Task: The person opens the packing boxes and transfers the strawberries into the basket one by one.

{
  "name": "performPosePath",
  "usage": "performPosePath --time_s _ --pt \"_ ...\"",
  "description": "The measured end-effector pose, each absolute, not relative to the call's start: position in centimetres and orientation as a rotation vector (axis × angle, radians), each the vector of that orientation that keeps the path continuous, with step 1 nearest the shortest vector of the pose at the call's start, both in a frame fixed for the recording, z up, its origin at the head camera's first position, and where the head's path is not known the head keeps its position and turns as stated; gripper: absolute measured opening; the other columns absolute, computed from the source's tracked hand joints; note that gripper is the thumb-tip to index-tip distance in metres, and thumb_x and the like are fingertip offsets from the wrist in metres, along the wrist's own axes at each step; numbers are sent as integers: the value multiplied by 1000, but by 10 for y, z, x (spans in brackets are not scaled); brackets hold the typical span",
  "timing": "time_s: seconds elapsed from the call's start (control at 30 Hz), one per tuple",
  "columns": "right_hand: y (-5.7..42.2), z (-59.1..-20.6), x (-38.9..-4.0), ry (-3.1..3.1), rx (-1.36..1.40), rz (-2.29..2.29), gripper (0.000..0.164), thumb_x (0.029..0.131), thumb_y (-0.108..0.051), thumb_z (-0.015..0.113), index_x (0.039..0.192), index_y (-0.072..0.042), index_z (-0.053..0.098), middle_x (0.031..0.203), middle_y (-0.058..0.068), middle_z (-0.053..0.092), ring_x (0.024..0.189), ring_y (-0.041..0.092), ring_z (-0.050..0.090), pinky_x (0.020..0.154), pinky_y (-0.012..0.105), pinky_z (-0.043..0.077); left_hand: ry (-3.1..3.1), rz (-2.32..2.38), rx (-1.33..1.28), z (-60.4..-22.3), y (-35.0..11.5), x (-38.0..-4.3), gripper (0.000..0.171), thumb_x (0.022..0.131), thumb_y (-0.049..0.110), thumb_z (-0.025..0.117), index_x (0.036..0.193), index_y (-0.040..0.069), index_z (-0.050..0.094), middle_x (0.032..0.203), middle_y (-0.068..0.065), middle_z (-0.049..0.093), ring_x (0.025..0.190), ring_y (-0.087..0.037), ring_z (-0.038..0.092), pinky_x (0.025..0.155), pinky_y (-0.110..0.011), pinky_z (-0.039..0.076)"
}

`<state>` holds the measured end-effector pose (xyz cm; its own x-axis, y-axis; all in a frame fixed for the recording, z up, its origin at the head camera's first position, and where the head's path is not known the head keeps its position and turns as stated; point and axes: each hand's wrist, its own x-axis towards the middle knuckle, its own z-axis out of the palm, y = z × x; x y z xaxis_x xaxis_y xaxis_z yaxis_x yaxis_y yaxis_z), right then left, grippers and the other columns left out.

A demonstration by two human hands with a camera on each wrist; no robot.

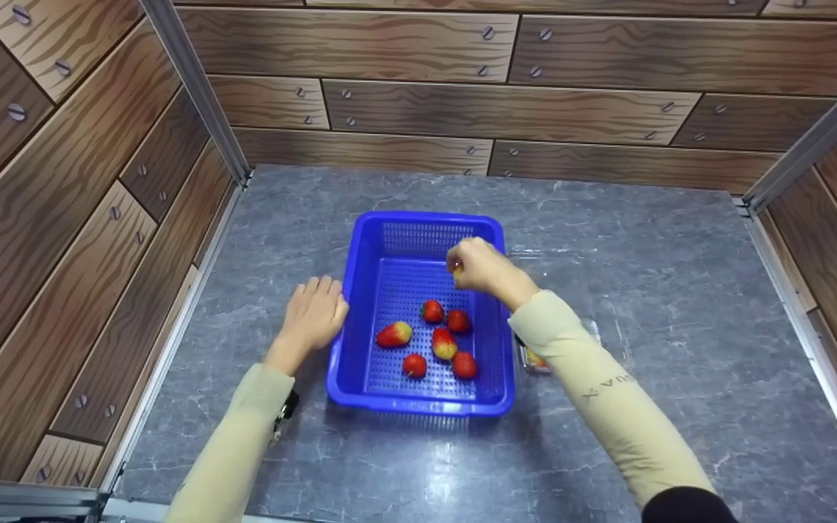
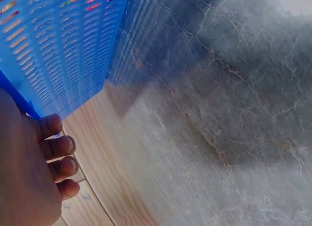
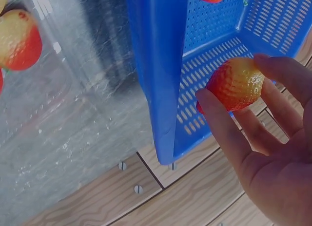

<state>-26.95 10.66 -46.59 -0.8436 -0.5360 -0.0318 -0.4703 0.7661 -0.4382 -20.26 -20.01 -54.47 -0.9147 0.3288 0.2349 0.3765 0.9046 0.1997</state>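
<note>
My right hand [image 1: 487,269] pinches a red and yellow strawberry [image 3: 236,84] between thumb and fingertips, over the far right part of a blue plastic basket [image 1: 422,407]. Inside the basket lie several strawberries, among them one with a yellow end [image 1: 394,334] on the left and a red strawberry [image 1: 414,365] near the front. Beside the basket's left rim is my left hand [image 1: 311,312], its fingers loosely bent. The left wrist view shows those fingers [image 2: 61,147] close to the slotted outer wall; the thumb is out of sight there.
Right of the basket stands a clear plastic box [image 1: 535,361], partly behind my right sleeve, with strawberries [image 3: 19,38] in it. More clear plastic [image 1: 556,265] lies farther back. Wood-patterned walls [image 1: 418,109] border the grey marbled table [image 1: 680,305] at the back and sides.
</note>
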Motion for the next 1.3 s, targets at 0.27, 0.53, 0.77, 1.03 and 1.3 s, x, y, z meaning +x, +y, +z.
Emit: performPosePath --time_s 0.27,0.53,0.77,1.03,1.3 --pt "87 -479 -269 2788 -760 -650 23 66 5 62 86 3 73 86 15 70 83 32 65 77 42 54 -2869 -357 -533 -543 -202 -201 27 98 17 39 101 -3 57 100 -20 57 97 -42 53 81 -52 41" --pt "76 -491 -271 2825 -565 -618 22 68 3 67 89 1 74 94 16 71 90 34 65 81 43 53 -2875 -373 -532 -542 -202 -201 25 98 17 41 101 -2 57 101 -19 57 96 -40 52 82 -51 41" --pt "69 -498 -276 2822 -388 -568 17 71 2 67 87 -2 71 96 16 69 89 33 64 78 44 53 -2837 -386 -540 -543 -201 -201 23 97 17 41 96 -1 55 97 -19 56 92 -40 52 79 -51 40" --pt "62 -507 -276 2856 -377 -523 13 73 1 65 84 -2 71 96 18 70 90 38 66 79 47 53 -2826 -396 -537 -544 -200 -201 23 97 16 40 96 -1 56 96 -19 57 91 -40 52 77 -50 41" --pt "58 -519 -273 2933 -197 -481 21 79 -2 66 100 3 69 112 24 67 103 46 60 84 54 52 -2843 -386 -541 -545 -199 -203 23 98 16 41 97 -1 56 96 -19 56 91 -40 52 77 -49 40"
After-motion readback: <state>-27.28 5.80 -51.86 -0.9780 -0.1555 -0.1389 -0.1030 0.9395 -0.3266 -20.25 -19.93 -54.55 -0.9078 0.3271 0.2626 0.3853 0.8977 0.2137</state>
